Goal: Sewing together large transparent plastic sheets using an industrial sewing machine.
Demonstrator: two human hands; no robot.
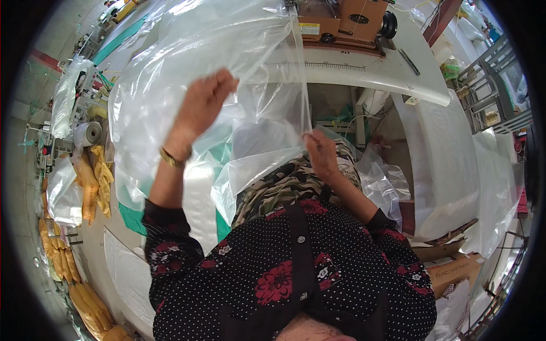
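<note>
A large clear plastic sheet [165,85] spreads over the table and hangs down toward my lap. My right hand [322,156] pinches its gathered edge, which runs taut up to the front of a brown sewing machine [355,31]. Over the left part of the sheet is my left hand [206,101], fingers curled in and slightly blurred. Whether any film is caught in those fingers is hidden. The machine's needle area is cut off at the top of the picture.
A ruler scale [318,66] runs along the white table edge, and thread snips [409,61] lie right of the machine. Plastic film [441,165] drapes at the right, above a cardboard box [455,273]. Yellow bundles [88,187] and a film roll [88,134] are at the left.
</note>
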